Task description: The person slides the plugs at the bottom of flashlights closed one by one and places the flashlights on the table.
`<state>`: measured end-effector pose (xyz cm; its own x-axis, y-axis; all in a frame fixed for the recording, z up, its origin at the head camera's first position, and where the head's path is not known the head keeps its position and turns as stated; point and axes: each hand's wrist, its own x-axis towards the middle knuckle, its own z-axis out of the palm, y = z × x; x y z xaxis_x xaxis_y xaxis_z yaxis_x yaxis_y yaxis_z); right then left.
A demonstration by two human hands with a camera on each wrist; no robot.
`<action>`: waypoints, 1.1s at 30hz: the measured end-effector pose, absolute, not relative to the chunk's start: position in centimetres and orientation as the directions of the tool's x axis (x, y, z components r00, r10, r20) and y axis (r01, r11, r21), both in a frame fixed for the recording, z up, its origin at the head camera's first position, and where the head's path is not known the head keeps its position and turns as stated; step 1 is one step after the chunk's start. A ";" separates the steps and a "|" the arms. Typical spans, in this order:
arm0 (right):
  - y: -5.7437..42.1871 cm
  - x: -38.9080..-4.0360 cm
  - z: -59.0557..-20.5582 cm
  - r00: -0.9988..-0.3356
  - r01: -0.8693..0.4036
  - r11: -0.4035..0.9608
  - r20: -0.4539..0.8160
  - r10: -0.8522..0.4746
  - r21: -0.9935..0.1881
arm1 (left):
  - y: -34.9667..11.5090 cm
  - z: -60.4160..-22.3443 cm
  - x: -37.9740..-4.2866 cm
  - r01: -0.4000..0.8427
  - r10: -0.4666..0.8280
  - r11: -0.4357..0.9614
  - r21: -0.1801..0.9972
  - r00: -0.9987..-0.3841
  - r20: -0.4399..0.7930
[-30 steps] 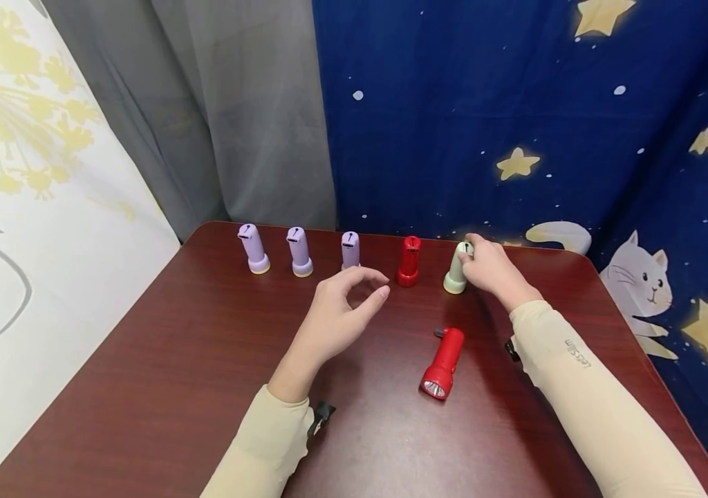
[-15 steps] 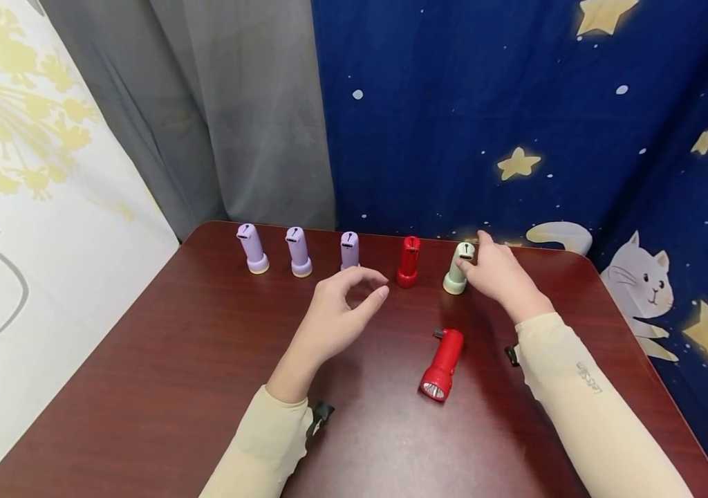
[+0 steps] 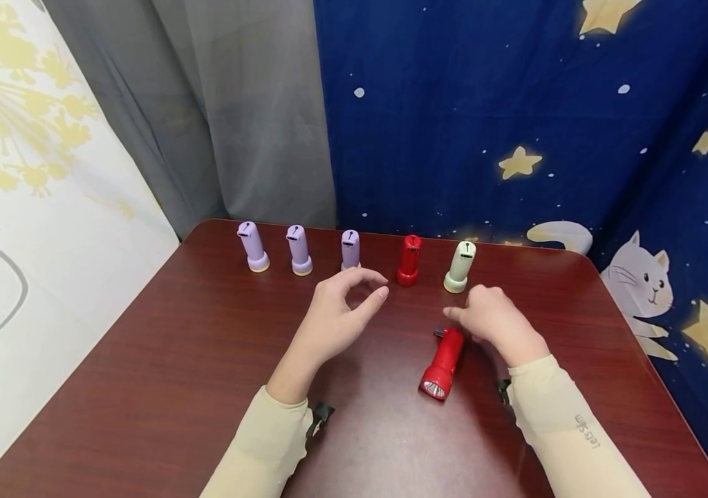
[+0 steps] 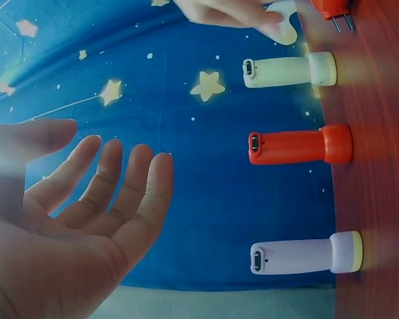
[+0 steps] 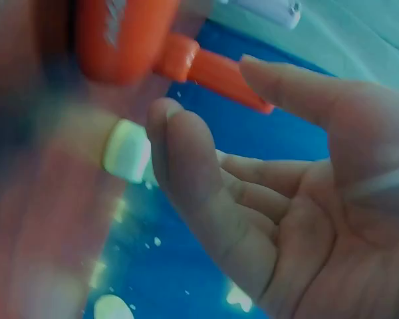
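A red flashlight (image 3: 444, 363) lies on its side on the table, its lens end toward me and its metal plug prongs folded out. My right hand (image 3: 496, 319) hovers just beyond its back end, thumb and fingers apart with nothing between them. Behind that hand a pale green flashlight (image 3: 460, 266) stands upright on its lens end. To its left stands another red flashlight (image 3: 409, 259). My left hand (image 3: 337, 318) is held over the table, fingers loosely curved and holding nothing. It partly covers the base of the nearest purple flashlight (image 3: 350, 249).
Two more purple flashlights, one (image 3: 299, 250) and another (image 3: 253, 247), continue the upright row to the left near the back edge of the dark red table (image 3: 161, 366). A blue starry curtain (image 3: 416, 138) and a grey curtain (image 3: 267, 124) hang behind.
My right hand has let go of the green flashlight, which stays upright, and has come back toward the lying red flashlight. The left hand has kept its place.
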<state>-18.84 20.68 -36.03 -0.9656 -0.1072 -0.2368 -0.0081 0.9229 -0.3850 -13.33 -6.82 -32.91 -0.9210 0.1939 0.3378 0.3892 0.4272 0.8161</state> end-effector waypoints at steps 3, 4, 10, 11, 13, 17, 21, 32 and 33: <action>20.1 -18.1 -37.2 -0.943 0.001 0.927 -0.308 -0.123 -0.375 | -6.9 -32.8 -13.2 0.387 0.189 0.431 0.815 -0.922 0.337; 20.0 -17.9 -37.5 -0.939 0.004 0.928 -0.320 -0.124 -0.374 | -6.9 -32.9 -13.1 0.388 0.187 0.432 0.814 -0.922 0.339; 19.6 -17.3 -38.9 -0.936 0.011 0.927 -0.329 -0.123 -0.376 | -7.0 -33.0 -13.0 0.393 0.182 0.429 0.814 -0.920 0.348; 19.6 -17.2 -39.0 -0.939 0.011 0.924 -0.323 -0.122 -0.383 | -7.0 -33.0 -13.0 0.393 0.184 0.427 0.814 -0.919 0.348; 19.5 -17.2 -39.3 -0.942 0.021 0.916 -0.315 -0.116 -0.401 | -7.0 -33.0 -13.0 0.388 0.186 0.428 0.816 -0.922 0.341; 19.3 -17.1 -39.5 -0.940 0.063 0.891 -0.326 -0.098 -0.450 | -7.0 -33.0 -13.0 0.386 0.189 0.426 0.818 -0.922 0.337; 19.2 -17.0 -39.7 -0.941 0.080 0.877 -0.326 -0.091 -0.474 | -7.1 -33.0 -13.1 0.393 0.189 0.423 0.817 -0.920 0.344; 18.8 -16.5 -39.4 -0.946 0.043 0.865 -0.300 -0.126 -0.500 | -7.2 -33.3 -13.1 0.392 0.190 0.421 0.818 -0.920 0.343; 18.7 -16.5 -39.2 -0.947 0.036 0.865 -0.293 -0.131 -0.501 | -7.2 -33.3 -13.1 0.393 0.192 0.419 0.818 -0.919 0.343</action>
<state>-16.49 18.72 -39.19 -0.9471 -0.1309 -0.2931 0.0356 0.8647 -0.5011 -13.14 -7.24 -33.30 -0.9194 0.1924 0.3432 0.3932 0.4194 0.8183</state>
